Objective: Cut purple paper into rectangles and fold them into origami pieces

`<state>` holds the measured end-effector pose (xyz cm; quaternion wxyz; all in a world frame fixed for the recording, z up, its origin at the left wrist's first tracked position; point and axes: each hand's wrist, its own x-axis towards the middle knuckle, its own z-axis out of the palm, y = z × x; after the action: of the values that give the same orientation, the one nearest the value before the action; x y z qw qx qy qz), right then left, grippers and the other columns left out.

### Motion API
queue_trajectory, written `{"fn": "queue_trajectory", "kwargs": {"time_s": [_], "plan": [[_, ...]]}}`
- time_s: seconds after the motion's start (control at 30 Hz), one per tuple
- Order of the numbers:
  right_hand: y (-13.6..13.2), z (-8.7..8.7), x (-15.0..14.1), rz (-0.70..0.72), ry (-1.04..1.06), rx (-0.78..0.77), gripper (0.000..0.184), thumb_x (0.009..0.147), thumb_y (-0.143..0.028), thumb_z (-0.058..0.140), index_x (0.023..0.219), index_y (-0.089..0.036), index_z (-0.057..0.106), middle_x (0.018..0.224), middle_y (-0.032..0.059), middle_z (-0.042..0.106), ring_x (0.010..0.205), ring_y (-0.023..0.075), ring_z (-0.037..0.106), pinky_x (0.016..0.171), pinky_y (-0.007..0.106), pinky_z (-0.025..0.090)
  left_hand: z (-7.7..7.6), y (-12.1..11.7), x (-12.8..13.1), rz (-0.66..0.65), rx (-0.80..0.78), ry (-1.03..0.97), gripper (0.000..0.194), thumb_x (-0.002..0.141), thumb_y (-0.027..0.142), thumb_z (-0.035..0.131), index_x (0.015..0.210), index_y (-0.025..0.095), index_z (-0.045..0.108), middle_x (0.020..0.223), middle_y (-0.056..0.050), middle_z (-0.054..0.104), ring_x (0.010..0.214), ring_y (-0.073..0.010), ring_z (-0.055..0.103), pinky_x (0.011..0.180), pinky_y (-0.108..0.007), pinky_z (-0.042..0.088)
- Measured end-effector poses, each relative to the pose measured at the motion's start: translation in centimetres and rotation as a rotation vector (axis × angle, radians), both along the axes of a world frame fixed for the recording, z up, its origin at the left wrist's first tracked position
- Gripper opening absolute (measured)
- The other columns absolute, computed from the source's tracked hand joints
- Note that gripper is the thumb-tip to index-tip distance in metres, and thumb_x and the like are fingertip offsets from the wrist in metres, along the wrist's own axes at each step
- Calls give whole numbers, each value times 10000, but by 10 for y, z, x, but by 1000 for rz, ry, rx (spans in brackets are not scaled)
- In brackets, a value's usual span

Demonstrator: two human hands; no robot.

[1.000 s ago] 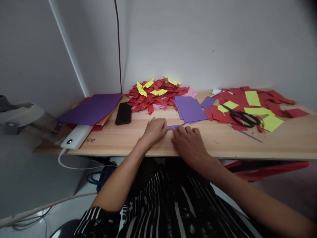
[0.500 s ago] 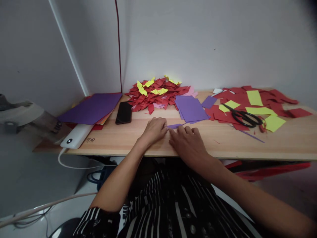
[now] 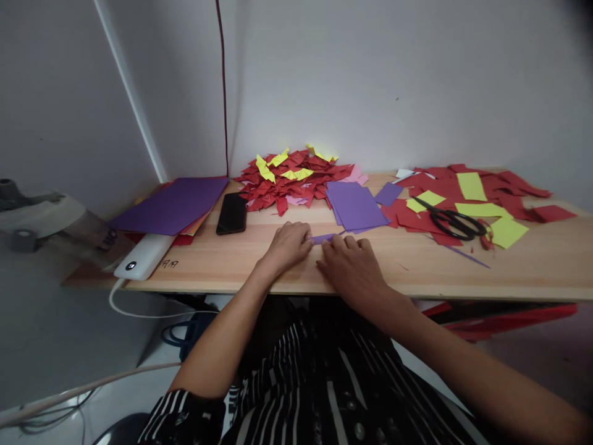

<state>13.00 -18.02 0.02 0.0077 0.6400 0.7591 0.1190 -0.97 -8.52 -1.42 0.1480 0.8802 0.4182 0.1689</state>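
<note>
Between my hands, near the front of the wooden table, lies a narrow folded piece of purple paper. My left hand is closed on its left end, fingers curled. The fingers of my right hand press together on its right end, hiding much of it. Just behind my right hand are stacked purple paper pieces, with a smaller purple piece beside them. Farther back rises a heap of folded red papers, topped by several folded yellow ones.
Black-handled scissors lie among red and yellow cut papers at right. A black phone, purple sheets and a white power bank with a cable are at left. A wall stands behind the table.
My right fingers have shifted slightly right along the folded purple paper, so a bit more of it shows. My left hand keeps its hold. The view has tilted a little.
</note>
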Motion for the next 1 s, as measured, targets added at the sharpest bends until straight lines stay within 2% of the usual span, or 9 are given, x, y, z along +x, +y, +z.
{"fn": "queue_trajectory", "kwargs": {"time_s": [0.13, 0.3, 0.57, 0.8, 1.0], "plan": [[-1, 2, -1, 20, 19, -3, 342, 954, -362, 498, 1202, -155, 607, 1089, 146, 630, 993, 297, 534, 773, 387, 299, 3, -1, 1, 16, -10, 17, 121, 844, 206, 508, 723, 205, 508, 782, -40, 607, 778, -198, 519, 761, -345, 397], [1, 0, -1, 34, 26, 12, 321, 955, -345, 496, 1193, -166, 615, 1082, 140, 629, 982, 302, 538, 784, 393, 295, 4, -2, 0, 15, 0, 17, 123, 852, 225, 502, 734, 200, 526, 784, -39, 608, 779, -197, 518, 760, -339, 398], [4, 4, -3, 10, 4, -16, 311, 961, -307, 482, 1100, -88, 655, 1069, 169, 631, 992, 312, 551, 789, 401, 307, 2, -1, 0, 9, -1, 16, 114, 835, 181, 486, 727, 198, 519, 767, -34, 606, 762, -188, 521, 745, -327, 394], [1, -2, 1, 26, 9, 15, 361, 963, -344, 492, 1249, -150, 594, 1126, 152, 621, 1017, 309, 540, 796, 395, 303, 2, -1, 0, 8, -4, 5, 136, 845, 206, 491, 710, 204, 500, 753, -33, 599, 754, -190, 515, 727, -329, 388], [1, -1, 0, 26, 21, -4, 357, 969, -342, 473, 1258, -172, 598, 1116, 151, 625, 1030, 314, 542, 804, 399, 304, 2, -1, 1, 12, 5, 10, 130, 847, 217, 494, 717, 205, 506, 763, -32, 603, 759, -192, 512, 736, -334, 389]]}}
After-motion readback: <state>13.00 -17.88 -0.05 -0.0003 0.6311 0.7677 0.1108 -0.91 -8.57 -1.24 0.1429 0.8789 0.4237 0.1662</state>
